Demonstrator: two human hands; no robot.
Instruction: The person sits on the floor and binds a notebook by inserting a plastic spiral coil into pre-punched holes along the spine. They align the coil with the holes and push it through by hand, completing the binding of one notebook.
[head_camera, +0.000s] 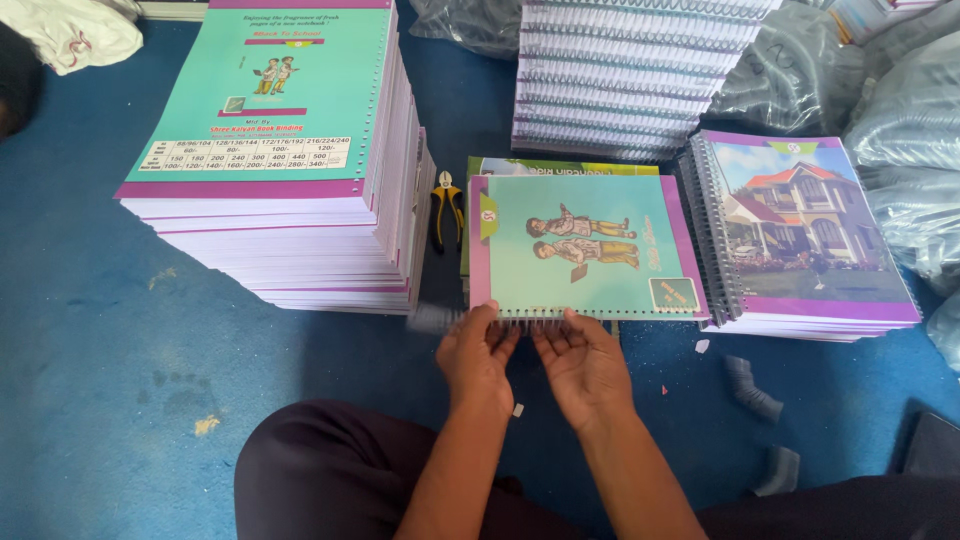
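Observation:
A notebook with a teal cover, purple borders and a drawing of two children lies on the blue floor in front of me, its punched edge toward me. A wire spiral runs along that near edge, its left end sticking out blurred. My left hand pinches the spiral near the notebook's left corner. My right hand has its fingertips on the spiral just right of the left one. Under the notebook lies another with a green cover.
A tall stack of unbound teal-covered books stands at left. Yellow-handled pliers lie beside it. Bound notebooks with a house picture are stacked at right, spiral-bound stacks behind, plastic bags far right.

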